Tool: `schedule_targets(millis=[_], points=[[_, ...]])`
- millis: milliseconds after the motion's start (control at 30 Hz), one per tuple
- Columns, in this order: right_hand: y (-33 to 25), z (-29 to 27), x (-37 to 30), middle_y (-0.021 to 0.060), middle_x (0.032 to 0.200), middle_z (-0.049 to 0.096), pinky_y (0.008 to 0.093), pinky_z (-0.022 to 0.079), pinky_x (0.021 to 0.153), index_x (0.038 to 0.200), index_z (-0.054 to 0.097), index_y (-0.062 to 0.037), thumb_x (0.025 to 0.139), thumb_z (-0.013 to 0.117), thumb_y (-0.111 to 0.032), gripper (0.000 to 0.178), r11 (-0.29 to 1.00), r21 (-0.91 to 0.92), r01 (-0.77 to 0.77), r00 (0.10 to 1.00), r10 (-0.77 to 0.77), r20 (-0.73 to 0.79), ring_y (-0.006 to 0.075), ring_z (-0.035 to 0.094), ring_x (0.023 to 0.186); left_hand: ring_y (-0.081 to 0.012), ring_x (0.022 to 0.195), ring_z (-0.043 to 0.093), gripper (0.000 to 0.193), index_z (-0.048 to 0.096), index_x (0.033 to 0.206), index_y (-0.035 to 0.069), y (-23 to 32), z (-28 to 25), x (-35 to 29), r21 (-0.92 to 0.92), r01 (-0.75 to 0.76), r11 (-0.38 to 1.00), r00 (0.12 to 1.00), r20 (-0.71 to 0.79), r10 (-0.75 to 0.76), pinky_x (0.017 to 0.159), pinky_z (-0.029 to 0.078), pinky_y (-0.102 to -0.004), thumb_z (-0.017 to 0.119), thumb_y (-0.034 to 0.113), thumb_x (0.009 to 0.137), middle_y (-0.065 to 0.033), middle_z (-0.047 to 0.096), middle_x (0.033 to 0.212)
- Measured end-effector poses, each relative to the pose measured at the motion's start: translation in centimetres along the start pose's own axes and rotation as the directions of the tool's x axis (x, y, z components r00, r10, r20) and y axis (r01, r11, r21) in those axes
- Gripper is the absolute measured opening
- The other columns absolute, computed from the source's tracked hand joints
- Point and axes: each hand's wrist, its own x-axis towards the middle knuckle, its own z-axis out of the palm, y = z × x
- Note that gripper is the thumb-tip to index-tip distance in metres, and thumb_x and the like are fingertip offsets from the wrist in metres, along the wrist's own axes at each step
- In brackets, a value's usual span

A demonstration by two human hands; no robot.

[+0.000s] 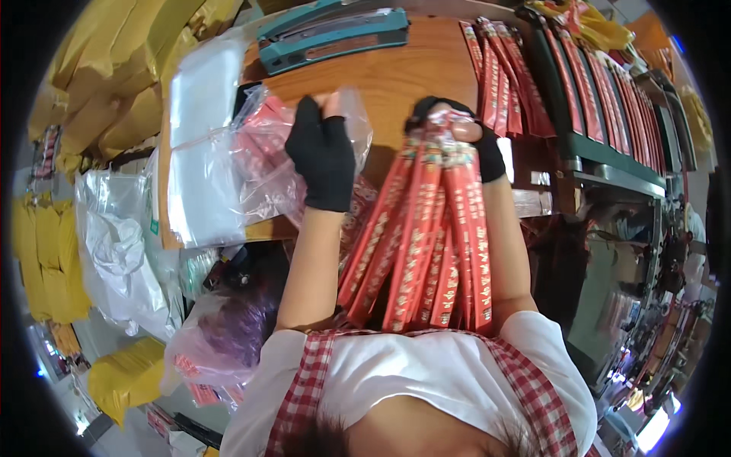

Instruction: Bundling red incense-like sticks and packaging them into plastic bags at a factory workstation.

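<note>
My right hand (466, 141), in a black fingerless glove, is closed round the upper ends of a bunch of long, narrow red packets (415, 236) with gold print. Their lower ends fan out and hang toward my chest. My left hand (324, 156), gloved the same way, is closed on a clear plastic bag (266, 179), whose film shows on both sides of the glove. Something red lies inside the bag. The left fingertips are slightly blurred.
A stack of clear plastic sleeves (202, 145) lies left on the wooden table (438, 61). At the back stands a teal long-arm stapler (335, 38). More red packets (506, 80) line the right side, some in a dark green rack (609, 156). Yellow sacks (106, 68) stand at far left.
</note>
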Motion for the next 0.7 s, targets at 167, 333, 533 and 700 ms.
schedule_targets(millis=[167, 333, 533, 700], points=[[1.7, 3.0, 4.5, 0.0090, 0.115, 0.058, 0.0284, 0.039, 0.098, 0.123, 0.053, 0.0010, 0.078, 0.069, -0.026, 0.054, 0.970, -0.243, 0.010, 0.996, 0.013, 0.092, 0.0149, 0.054, 0.108, -0.0169, 0.063, 0.060, 0.014, 0.061, 0.081, 0.004, 5.3, 1.5, 0.0, -0.307, 0.016, 0.952, 0.970, 0.234, 0.060, 0.060, 0.045, -0.0275, 0.063, 0.016, 0.088, -0.0092, 0.060, 0.068], [2.7, 1.3, 3.4, 0.0056, 0.125, 0.052, 0.0238, 0.038, 0.097, 0.145, 0.030, -0.0044, 0.098, 0.046, -0.017, 0.052, 0.971, -0.232, 0.051, 0.998, -0.039, 0.056, 0.0106, 0.049, 0.112, -0.0246, 0.062, 0.060, 0.010, 0.063, 0.078, 0.008, 8.0, 2.3, 0.5, 0.039, -0.469, 0.882, 0.685, 0.647, 0.336, 0.058, 0.045, -0.0317, 0.066, 0.014, 0.085, -0.0096, 0.059, 0.068], [0.2, 4.1, 0.6, 0.0086, 0.133, 0.048, 0.0273, 0.043, 0.094, 0.144, 0.032, -0.0068, 0.083, 0.066, -0.021, 0.071, 0.988, 0.151, 0.031, 0.992, -0.012, -0.125, 0.0156, 0.052, 0.114, -0.0296, 0.075, 0.054, 0.012, 0.059, 0.078, 0.008, 5.7, -0.5, -3.4, 0.004, -0.296, 0.955, 0.818, 0.518, 0.251, 0.071, 0.043, -0.0391, 0.067, 0.016, 0.083, -0.0091, 0.055, 0.072], [0.3, 3.2, 0.4, 0.0088, 0.123, 0.054, 0.0301, 0.044, 0.096, 0.139, 0.035, -0.0068, 0.073, 0.076, -0.019, 0.079, 0.962, 0.267, 0.052, 0.977, 0.006, -0.212, 0.0189, 0.055, 0.111, -0.0266, 0.097, 0.046, 0.012, 0.054, 0.082, 0.005, 3.0, -2.1, -4.9, -0.168, 0.285, 0.943, 0.799, 0.585, -0.137, 0.087, 0.036, -0.0355, 0.060, 0.013, 0.088, -0.0118, 0.049, 0.096]])
